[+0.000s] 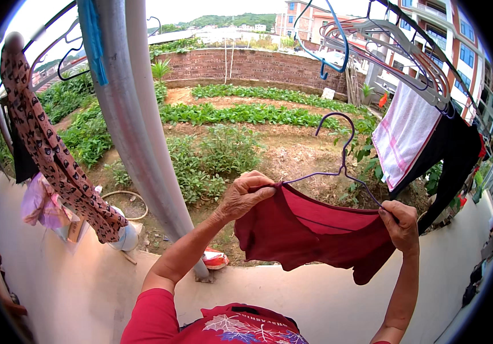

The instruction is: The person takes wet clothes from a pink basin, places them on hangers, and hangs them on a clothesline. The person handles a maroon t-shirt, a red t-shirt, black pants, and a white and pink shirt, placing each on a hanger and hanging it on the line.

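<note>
A dark red shirt [315, 232] hangs stretched between my two hands, with a purple wire hanger [344, 157] inside its neck opening. The hanger's hook points up and curls to the left, hooked on nothing. My left hand [247, 195] pinches the shirt's left shoulder at the hanger's end. At the opposite shoulder, my right hand [400, 222] is closed on the fabric, thumb on top, beside the hanger's right arm. Folds of the shirt droop below, and the lower part of the hanger is mostly covered by cloth.
A grey metal pole [135, 132] rises left of my arms. Several empty hangers [395, 49] cluster at upper right, above a white towel [404, 129] and black clothing [453, 163]. Patterned trousers [51, 149] hang at left over a white bucket [126, 236]. Garden rows lie beyond the pale ledge.
</note>
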{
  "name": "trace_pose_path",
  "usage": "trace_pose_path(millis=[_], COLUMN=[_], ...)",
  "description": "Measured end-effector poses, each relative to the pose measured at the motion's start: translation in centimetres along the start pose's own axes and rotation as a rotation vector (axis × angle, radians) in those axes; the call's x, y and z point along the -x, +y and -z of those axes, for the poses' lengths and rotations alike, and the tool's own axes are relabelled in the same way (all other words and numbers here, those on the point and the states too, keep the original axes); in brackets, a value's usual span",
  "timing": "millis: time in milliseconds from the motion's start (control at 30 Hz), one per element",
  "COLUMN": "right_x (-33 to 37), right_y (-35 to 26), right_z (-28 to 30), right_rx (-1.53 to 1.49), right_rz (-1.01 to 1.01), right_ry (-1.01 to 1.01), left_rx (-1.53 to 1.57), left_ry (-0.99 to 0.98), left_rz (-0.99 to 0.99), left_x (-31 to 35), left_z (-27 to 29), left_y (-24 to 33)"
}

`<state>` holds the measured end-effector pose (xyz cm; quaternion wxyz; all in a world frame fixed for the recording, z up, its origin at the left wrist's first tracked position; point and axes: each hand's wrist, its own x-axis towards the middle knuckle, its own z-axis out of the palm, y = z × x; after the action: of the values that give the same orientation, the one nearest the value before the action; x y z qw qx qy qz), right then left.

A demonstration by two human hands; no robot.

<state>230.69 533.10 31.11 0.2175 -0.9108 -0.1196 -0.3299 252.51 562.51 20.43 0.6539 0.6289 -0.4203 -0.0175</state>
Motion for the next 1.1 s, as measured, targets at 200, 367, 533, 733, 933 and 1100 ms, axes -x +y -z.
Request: trace_pose_path(millis=[200,367,533,733,933,1100], right_x=[2.5,6.1,4.7,0.7,-3.2,-9.9], right_y=[-0.5,1.3,0.1,-4.7,-9.3,-13.3], right_z=[-2.9,-3.6,-2.9,-2.5,-3.5,-4.9], right_rx=[-0.003,-0.002,-0.335,-0.586,-0.528,-0.598], right_rz=[0.031,-0.089,-0.338,-0.195,-0.099,-0.034], right_ry=[-0.038,-0.354,-0.405,-0.393,-0.192,-0.026], left_rx=[-0.528,-0.878,-0.642,-0.640,-0.517,-0.413], left_ry=[0.107,-0.106,-0.032,0.362,0.734,0.784], left_rz=[-0.097,-0.047,0.184,0.028,0.132,0.192], left_x=[2.9,6.9,5.6,4.6,5.7,9.7], left_z=[0.4,-0.9,0.3,1.9,1.0,0.6], left_y=[0.5,-1.3,-0.7,3.2,3.7,3.2])
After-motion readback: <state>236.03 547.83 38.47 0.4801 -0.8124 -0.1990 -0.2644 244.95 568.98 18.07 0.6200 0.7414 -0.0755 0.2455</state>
